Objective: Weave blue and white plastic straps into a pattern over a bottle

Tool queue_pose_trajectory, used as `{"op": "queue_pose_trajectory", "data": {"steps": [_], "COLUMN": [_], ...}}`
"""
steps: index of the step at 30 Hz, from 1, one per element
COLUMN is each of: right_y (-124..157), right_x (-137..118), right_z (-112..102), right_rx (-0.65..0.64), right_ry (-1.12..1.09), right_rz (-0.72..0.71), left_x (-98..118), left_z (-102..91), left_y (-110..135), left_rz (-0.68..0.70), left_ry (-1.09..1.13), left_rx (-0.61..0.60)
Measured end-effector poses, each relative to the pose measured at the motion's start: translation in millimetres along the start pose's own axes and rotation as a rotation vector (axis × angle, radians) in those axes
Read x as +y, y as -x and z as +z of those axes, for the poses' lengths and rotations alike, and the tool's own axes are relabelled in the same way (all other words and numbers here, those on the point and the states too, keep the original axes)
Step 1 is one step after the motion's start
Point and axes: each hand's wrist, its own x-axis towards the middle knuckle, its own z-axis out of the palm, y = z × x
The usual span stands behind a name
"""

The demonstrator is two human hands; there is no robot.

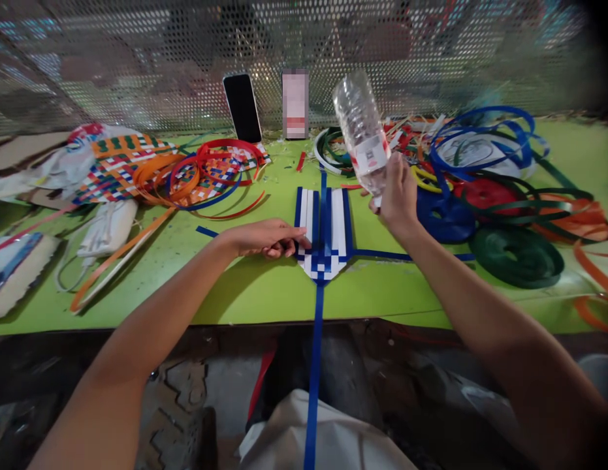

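A small woven piece of blue and white plastic strapping [339, 225] lies flat on the green table, its near end tapering to a point. From that point a long blue strap [317, 333] hangs over the table's front edge toward my lap. My left hand [272, 239] rests at the weave's left side, index finger stretched out onto it and the other fingers loosely curled. To the right, my right hand [400, 194] grips a clear plastic bottle [362, 127] near its neck. The bottle is tilted, base up and to the left, above the table.
Two phones, a dark one [242, 108] and a lit one [295, 104], lean against a perforated metal screen [186, 59]. Coiled straps [516, 254] crowd the right side. Orange loops [161, 179], a colourful woven piece [112, 170] and a white power strip [109, 227] lie left.
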Motion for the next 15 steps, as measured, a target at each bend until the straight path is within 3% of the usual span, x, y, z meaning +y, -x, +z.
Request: {"op": "queue_pose_trajectory", "data": {"steps": [3, 15], "right_y": [-5.3, 2.0], "right_x": [8.1, 1.6], "right_z": [-3.9, -6.0], "right_rx": [0.12, -0.026], "right_ry": [-0.2, -0.307], "right_rz": [0.138, 0.197], "left_x": [-0.1, -2.6], "left_z": [-0.4, -4.9], "left_y": [0.4, -1.4], "left_rz": [0.005, -0.036], "left_ry": [0.003, 0.013], "left_rx": [0.0, 0.0]}}
